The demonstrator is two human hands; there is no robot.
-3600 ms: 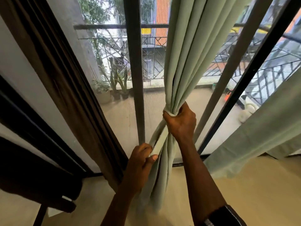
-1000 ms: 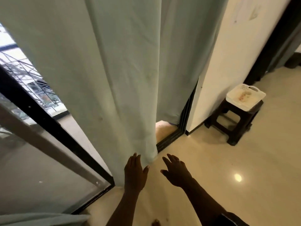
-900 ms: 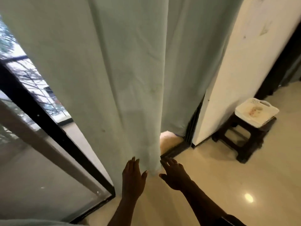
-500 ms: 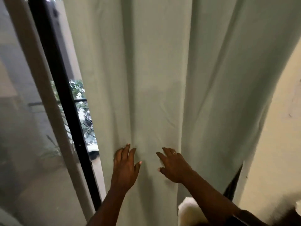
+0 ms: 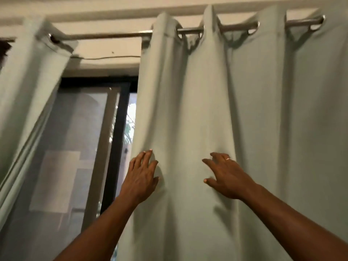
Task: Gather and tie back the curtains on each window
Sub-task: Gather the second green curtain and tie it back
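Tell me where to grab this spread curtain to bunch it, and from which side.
Grip the curtain at its free left edge, where the left hand rests, coming from the left. That edge hangs loose, and the vertical folds should bunch rightward along the rod.

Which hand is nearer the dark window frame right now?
Left. The left hand presses the curtain at its edge, right beside the dark window frame; the right hand rests farther in on the fabric.
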